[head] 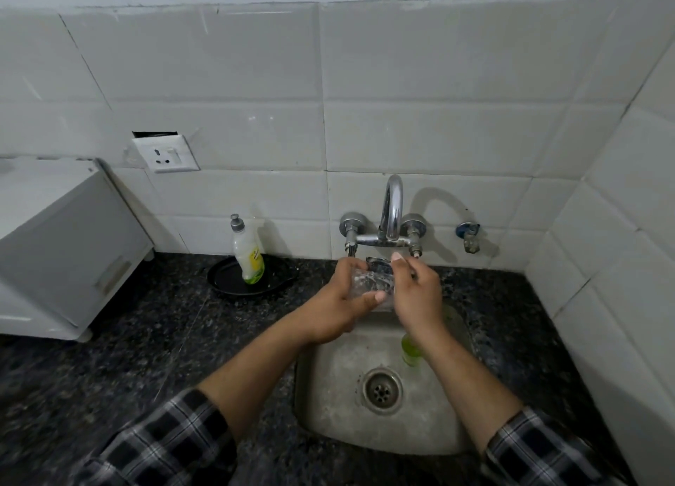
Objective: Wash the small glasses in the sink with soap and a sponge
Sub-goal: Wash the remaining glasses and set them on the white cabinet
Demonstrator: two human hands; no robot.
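Note:
My left hand point(341, 303) grips a small clear glass point(370, 284) from the left, above the back of the steel sink point(328, 394) and just under the tap point(392, 208). The glass looks soapy. My right hand point(416, 292) is against the glass's right side, with its fingers at or inside the rim. Whether it holds a sponge is hidden. A green object point(411, 350), partly hidden by my right forearm, sits in the basin. A soap bottle point(248, 252) stands on a black tray point(226, 277) left of the tap.
Dark speckled counter point(146, 357) surrounds the sink. A white appliance point(62, 244) stands at the left. A wall socket point(166, 153) is above the counter, and a small blue valve point(467, 233) is right of the tap. The tiled wall closes in on the right.

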